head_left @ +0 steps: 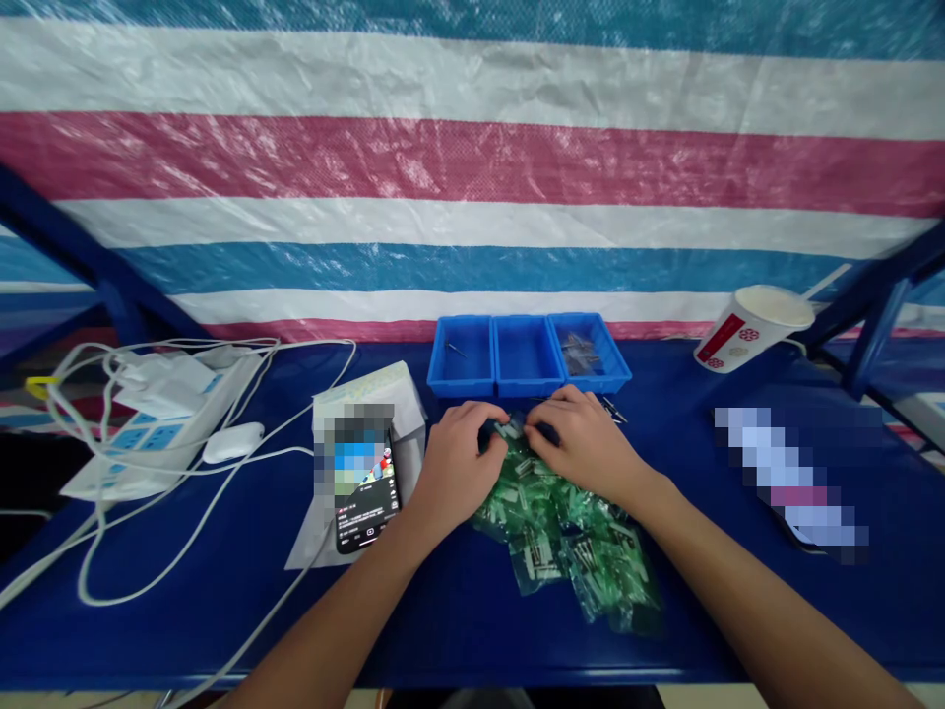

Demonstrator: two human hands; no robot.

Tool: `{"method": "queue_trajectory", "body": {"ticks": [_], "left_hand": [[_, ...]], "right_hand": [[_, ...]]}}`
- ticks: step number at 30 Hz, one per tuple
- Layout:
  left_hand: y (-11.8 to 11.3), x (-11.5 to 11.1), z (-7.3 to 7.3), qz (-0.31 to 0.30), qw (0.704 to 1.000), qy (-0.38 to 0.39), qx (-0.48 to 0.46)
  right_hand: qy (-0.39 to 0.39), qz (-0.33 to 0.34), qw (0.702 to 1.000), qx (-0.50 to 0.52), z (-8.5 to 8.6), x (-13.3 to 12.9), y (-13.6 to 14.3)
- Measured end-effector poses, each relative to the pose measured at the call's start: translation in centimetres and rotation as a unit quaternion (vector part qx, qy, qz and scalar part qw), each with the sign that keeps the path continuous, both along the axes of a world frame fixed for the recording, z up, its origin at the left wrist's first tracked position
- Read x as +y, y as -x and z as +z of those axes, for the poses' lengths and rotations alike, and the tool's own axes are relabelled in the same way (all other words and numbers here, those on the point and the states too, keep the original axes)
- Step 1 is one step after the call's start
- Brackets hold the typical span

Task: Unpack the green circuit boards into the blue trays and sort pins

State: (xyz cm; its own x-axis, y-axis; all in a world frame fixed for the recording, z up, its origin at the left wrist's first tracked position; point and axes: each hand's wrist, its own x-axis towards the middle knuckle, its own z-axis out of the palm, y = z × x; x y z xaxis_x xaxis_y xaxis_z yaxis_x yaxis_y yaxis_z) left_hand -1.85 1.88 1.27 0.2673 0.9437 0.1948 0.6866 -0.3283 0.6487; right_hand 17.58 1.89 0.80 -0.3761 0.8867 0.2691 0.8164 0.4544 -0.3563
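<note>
Several clear, green-tinted plastic packets (538, 556) with small white and metal pieces lie in a pile on the blue table. At the far edge of the pile, my left hand (463, 458) has its thumb and fingers curled toward a packet. Facing it across a small gap, my right hand (583, 441) is bent the same way at the packets. Whether either hand grips a packet is too small to tell. Beyond the hands stand three joined blue bins (529, 356); the right one holds small metal pieces (581, 354), the left one a thin item.
A lit phone (369, 507) rests on white paper at the left. Farther left are a power strip (140, 448), a white case (233, 443) and tangled cables. To the right are a tilted cup (745, 330) with a straw and a blurred phone-like object (793, 487).
</note>
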Motion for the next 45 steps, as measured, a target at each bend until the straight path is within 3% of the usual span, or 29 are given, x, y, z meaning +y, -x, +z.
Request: {"method": "queue_trajectory", "body": {"ticks": [6, 11, 15, 20, 25, 30, 45], "left_hand": [[0.1, 0.1, -0.1, 0.016, 0.998, -0.018, -0.051], [0.0, -0.1, 0.0, 0.005, 0.995, 0.011, -0.096], [0.1, -0.2, 0.6, -0.022, 0.992, -0.010, -0.121], [0.1, -0.4, 1.1, -0.056, 0.985, -0.014, -0.160], [0.2, -0.4, 1.1, -0.062, 0.975, -0.009, -0.215], [0.1, -0.5, 1.2, -0.056, 0.973, -0.010, -0.222], [0.0, -0.5, 1.0, -0.059, 0.972, -0.014, -0.227]], "right_hand": [[-0.008, -0.025, 0.985, 0.169, 1.0, -0.2, 0.2], [0.093, -0.021, 0.924, 0.370, 1.4, -0.5, 0.7], [0.125, 0.008, 0.892, 0.433, 1.2, -0.3, 0.7], [0.145, 0.015, 0.882, 0.449, 1.4, -0.4, 0.7], [0.187, 0.053, 0.905, 0.378, 1.4, -0.6, 0.9], [0.147, 0.071, 0.927, 0.338, 1.8, -0.7, 0.8], [0.144, 0.093, 0.924, 0.342, 2.1, -0.8, 0.8]]}}
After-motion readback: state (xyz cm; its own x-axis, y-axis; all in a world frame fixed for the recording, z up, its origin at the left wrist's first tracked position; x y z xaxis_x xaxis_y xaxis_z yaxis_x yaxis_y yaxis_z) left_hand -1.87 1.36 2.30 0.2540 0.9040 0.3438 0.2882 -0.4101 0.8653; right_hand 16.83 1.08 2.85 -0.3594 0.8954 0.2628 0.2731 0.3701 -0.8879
